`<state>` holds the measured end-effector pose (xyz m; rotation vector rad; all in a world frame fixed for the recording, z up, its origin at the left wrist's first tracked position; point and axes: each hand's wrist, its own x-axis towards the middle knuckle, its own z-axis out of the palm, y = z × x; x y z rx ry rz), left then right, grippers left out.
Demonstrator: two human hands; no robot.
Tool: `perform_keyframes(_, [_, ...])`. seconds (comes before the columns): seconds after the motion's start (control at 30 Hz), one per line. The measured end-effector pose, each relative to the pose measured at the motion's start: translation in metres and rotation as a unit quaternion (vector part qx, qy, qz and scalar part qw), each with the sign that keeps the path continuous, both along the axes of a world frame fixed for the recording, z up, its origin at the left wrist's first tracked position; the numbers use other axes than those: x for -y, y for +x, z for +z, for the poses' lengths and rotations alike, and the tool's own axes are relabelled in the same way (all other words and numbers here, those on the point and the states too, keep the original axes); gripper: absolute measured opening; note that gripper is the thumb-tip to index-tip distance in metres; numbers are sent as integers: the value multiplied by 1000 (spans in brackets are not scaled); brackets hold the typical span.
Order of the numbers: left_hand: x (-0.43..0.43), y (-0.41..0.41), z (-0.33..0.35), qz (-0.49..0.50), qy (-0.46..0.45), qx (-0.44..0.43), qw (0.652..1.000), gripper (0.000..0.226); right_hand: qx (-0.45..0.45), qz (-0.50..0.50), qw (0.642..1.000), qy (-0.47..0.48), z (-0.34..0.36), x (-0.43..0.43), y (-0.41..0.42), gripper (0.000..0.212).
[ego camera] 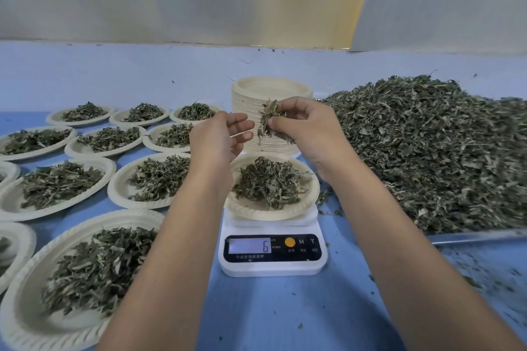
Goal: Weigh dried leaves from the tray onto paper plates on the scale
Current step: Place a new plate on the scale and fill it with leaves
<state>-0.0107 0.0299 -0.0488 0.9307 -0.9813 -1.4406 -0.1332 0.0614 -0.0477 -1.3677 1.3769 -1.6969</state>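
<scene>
A white digital scale (272, 253) stands at the centre and its display reads 6. On it rests a paper plate (251, 206) with a heap of dried leaves (269, 181). Above that plate my right hand (306, 125) pinches a small bunch of dried leaves (269, 120). My left hand (219, 137) hovers just left of the bunch, fingers relaxed and holding nothing. To the right, a metal tray (473, 236) carries a large pile of dried leaves (433, 151).
A tall stack of unused paper plates (271, 91) stands behind the scale. Several filled paper plates (61, 184) cover the blue table (285, 313) on the left. Leaf crumbs lie scattered near the tray. A pale wall runs along the back.
</scene>
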Motion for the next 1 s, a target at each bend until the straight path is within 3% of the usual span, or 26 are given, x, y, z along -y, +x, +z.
perform_keyframes(0.77, [1, 0, -1, -1, 2, 5, 1000, 25, -7, 14, 1000, -3, -1, 2, -2, 14])
perform_keyframes(1.0, [-6, -12, 0, -11, -12, 0, 1000, 27, 50, 25, 998, 10, -4, 1, -3, 17])
